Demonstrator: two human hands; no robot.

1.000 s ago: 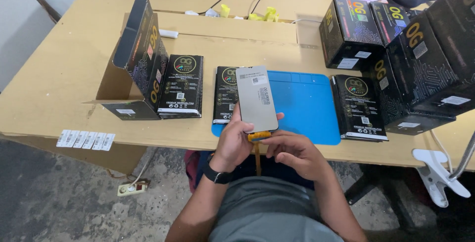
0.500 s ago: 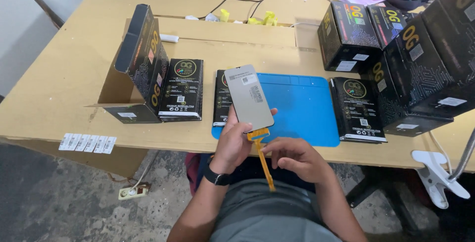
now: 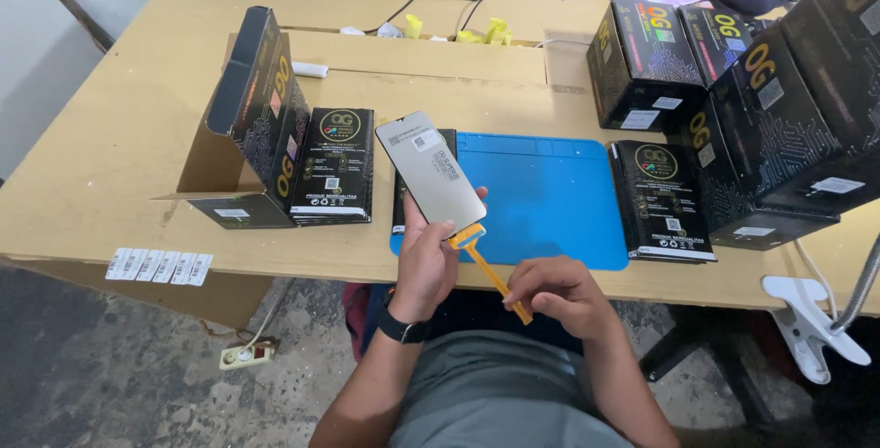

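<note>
At the far left, a strip of white stickers (image 3: 158, 266) lies on the front edge of the wooden desk (image 3: 119, 155). To its right stands an open black carton (image 3: 252, 123), tipped so its mouth faces left, and a flat black box (image 3: 334, 166) lies just beside it, touching its right side.

Next comes the left hand (image 3: 426, 265), raised in front of the desk edge with a black watch (image 3: 403, 328) on the wrist. Its fingers are closed around the lower end of a grey phone screen panel (image 3: 431, 173), which is tilted with its top leaning to the left and its grey back toward the camera. The panel is held in the air above the left edge of a blue mat (image 3: 550, 196), and partly hides another flat black box lying there.

From the bottom of the panel an orange ribbon cable (image 3: 490, 269) runs down and to the right. The right hand (image 3: 559, 297) is pinched shut on the far end of this cable, just below the desk edge.

Further right, one more flat black box (image 3: 665, 196) lies touching the mat's right edge, and behind it a stack of larger black cartons (image 3: 770, 109) fills the corner. A white clamp (image 3: 811, 324) grips the desk edge at the far right.
</note>
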